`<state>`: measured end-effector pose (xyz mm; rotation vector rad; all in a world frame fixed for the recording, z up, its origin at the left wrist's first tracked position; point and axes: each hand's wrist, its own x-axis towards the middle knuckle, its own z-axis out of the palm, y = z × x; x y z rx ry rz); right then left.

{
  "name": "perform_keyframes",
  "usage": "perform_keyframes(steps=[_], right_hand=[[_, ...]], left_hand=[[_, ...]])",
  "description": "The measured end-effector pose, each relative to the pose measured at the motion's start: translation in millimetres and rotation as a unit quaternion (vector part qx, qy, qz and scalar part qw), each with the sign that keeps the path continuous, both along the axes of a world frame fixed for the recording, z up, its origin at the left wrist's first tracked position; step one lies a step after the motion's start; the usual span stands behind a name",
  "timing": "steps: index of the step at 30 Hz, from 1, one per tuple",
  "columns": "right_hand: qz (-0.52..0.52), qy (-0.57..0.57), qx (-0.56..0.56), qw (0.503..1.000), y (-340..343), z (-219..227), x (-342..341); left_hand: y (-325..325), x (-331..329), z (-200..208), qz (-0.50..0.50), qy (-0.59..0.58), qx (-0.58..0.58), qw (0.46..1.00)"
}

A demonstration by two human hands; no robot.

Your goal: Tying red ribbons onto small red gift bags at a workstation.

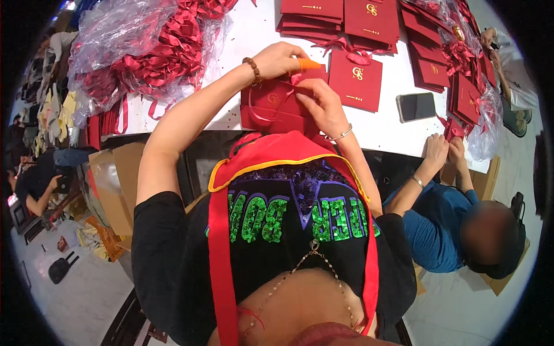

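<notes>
A dark red paper gift bag (259, 99) lies at the table's near edge, in front of my chest. From its top a red ribbon handle (282, 107) loops down over the front. My right hand (325, 106) is closed at the bag's upper right edge, thumb and fingers beside the ribbon. Just beyond the bag, my left hand (278, 61) is closed with bent fingers. An orange piece (310, 64) sticks out at its fingertips; whether it is worn or held, I cannot tell. What the left fingertips pinch is hidden.
Beside my right hand lies another red bag (355, 81), with stacked bags (311, 8) behind. A phone (416, 107) rests farther right. Clear plastic with red ribbons (156, 57) covers the left of the white table (245, 34). A co-worker (441, 222) handles ribbon at the right.
</notes>
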<state>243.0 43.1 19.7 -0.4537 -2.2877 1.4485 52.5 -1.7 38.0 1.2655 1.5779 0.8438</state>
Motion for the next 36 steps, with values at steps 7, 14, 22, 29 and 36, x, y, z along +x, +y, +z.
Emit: perform_keyframes(steps=[7, 14, 22, 29, 36], right_hand=[[-0.006, -0.009, -0.089, 0.996, -22, -11, -5], [0.037, -0.004, -0.172, 0.984, -20, -11, -3], [-0.128, 0.025, -0.262, 0.956, 61, -3, 35], [-0.199, -0.055, -0.144, 0.968, 146, -40, 59], [-0.181, -0.066, -0.234, 0.953, 171, -43, 59]], left_hand=[[5, -9, -5, 0.035, 0.117, -0.017, 0.992], [19, -60, 18, 0.111, 0.214, 0.032, 0.97], [-4, -95, 12, 0.261, -0.123, 0.022, 0.957], [-18, -79, -25, 0.265, -0.13, -0.07, 0.953], [-43, -66, -43, 0.246, -0.106, -0.131, 0.955]])
